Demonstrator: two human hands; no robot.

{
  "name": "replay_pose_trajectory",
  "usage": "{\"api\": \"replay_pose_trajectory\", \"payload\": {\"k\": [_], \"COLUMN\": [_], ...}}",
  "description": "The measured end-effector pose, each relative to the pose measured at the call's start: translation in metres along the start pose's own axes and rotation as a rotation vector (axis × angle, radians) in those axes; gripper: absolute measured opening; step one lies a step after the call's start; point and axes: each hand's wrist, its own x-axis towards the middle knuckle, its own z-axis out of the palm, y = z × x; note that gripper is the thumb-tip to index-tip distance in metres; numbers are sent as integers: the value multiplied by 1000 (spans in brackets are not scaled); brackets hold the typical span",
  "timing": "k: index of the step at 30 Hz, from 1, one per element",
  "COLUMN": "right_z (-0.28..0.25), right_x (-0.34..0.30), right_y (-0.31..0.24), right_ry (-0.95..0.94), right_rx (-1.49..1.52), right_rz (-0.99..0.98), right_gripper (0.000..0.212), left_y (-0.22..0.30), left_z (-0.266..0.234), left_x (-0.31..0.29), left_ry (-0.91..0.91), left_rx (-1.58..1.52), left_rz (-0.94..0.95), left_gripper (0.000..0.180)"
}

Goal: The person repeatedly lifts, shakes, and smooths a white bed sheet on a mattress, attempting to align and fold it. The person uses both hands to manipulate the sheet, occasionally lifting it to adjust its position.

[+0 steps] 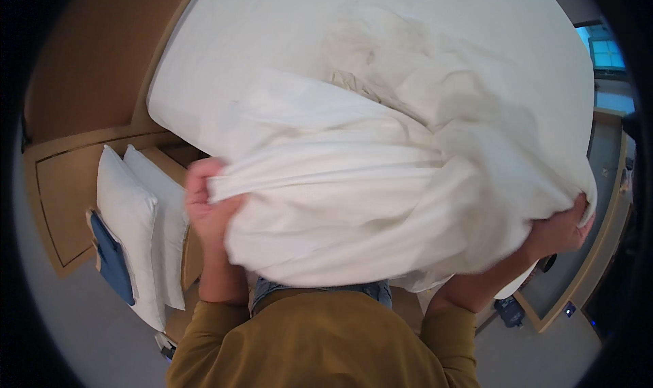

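A large white sheet is stretched between my two hands, its folds running across in front of my body. My left hand is closed round the sheet's edge on the left. Out to the right, my right hand grips another part of the same cloth, its fingers partly covered by the fabric. The far part of the sheet lies bunched and crumpled on the bed's white mattress. Some of the cloth is smeared by motion.
Two white pillows stand on edge at the left, with a blue cloth item against them. A brown headboard rises beyond. At the right are a wooden-edged frame and a dark bottle-like object on the floor.
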Motion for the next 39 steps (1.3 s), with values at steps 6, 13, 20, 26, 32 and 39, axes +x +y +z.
{"api": "replay_pose_trajectory", "payload": {"k": [6, 13, 20, 26, 32, 39], "right_z": [-18, -15, -47, -98, -123, -167], "right_x": [52, 44, -62, -129, -155, -139], "right_y": [52, 171, 116, 56, 93, 116], "right_ry": [-41, -321, -794, -1359, -1276, -518], "right_rx": [-527, -698, -454, -495, -665, 225], "right_rz": [-110, -33, -167, -185, -330, 715], "right_gripper": [36, 49, 38, 47, 38, 24], "left_y": [-8, -139, -139, -144, -170, -94], "left_z": [-53, -82, -16, 40, 52, 87], "left_x": [35, 59, 4, -63, -78, -82], "left_ry": [315, 130, -245, -1051, -1167, -1547], "left_rx": [35, 613, 833, 761, 900, 609], "left_rz": [28, -437, 238, 293, 298, -223], "left_gripper": [16, 26, 21, 29, 21, 15]}}
